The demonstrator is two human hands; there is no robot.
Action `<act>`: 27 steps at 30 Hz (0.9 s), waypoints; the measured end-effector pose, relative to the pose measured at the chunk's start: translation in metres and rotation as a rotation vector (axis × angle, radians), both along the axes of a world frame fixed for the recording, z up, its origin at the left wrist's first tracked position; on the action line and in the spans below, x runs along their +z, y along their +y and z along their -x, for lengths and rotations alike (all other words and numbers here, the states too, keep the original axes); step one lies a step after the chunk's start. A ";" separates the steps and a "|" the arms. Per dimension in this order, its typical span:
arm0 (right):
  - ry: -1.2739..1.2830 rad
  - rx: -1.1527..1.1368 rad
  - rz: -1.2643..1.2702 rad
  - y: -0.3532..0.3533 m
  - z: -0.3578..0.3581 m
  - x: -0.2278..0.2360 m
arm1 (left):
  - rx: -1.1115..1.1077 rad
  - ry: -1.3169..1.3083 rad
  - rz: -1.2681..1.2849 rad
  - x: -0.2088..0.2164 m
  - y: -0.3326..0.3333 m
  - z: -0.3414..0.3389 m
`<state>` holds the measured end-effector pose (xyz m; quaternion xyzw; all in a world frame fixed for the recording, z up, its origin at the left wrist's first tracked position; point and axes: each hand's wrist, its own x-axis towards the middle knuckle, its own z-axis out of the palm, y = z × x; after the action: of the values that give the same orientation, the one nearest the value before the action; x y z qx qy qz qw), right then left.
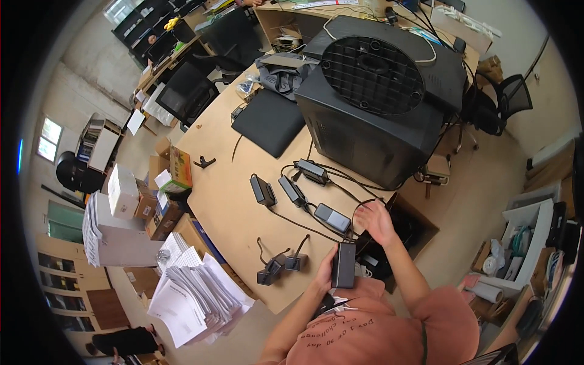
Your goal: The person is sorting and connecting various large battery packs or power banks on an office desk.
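Note:
My left hand (326,271) is wrapped around a black power adapter (344,266), held upright at the table's near edge in front of my body. My right hand (375,222) is raised just beyond it, fingers extended and apart, beside a black cable that loops past the fingertips. Closest to that hand lies an adapter with a grey face (333,218). Farther back on the wooden table (225,201) rest more black adapters: one on the left (263,191), one in the middle (292,191) and one behind (312,171). Two small plug-type adapters (271,271) sit to the left.
A black computer tower (365,134) fills the table's far right, with a closed black laptop (269,123) and a grey bag (283,73) beside it. Paper stacks (191,298) and cardboard boxes (164,216) crowd the left edge. Office chairs (185,91) stand beyond.

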<state>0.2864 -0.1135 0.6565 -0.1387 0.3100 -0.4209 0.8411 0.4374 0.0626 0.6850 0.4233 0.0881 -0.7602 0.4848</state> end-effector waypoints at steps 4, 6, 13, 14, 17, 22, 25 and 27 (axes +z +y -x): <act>0.288 0.371 -0.112 0.057 0.012 0.014 | 0.120 0.026 0.065 0.010 -0.015 -0.008; 0.266 0.538 0.041 0.076 0.013 0.032 | 0.159 -0.098 0.101 0.014 -0.024 -0.006; 0.864 0.634 0.949 0.073 0.005 0.070 | 0.093 -0.329 0.131 0.034 -0.035 -0.011; 0.862 0.631 0.951 0.067 0.009 0.079 | 0.022 -0.300 0.105 0.047 -0.038 -0.015; 0.837 0.770 0.926 0.046 0.020 0.092 | -0.001 -0.358 0.161 0.046 -0.048 -0.033; 1.086 0.745 1.155 0.023 0.031 0.080 | 0.161 -0.475 0.226 0.036 -0.071 -0.049; 1.157 0.425 1.372 0.009 0.033 0.045 | 0.140 -0.596 0.206 0.037 -0.088 -0.045; 1.256 0.283 1.421 -0.010 0.032 0.016 | 0.125 -0.698 0.225 0.034 -0.107 -0.049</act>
<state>0.2545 -0.1236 0.6727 -0.8529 0.3571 -0.2540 0.2838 0.4869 -0.0447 0.7193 0.5949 -0.1411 -0.5440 0.5746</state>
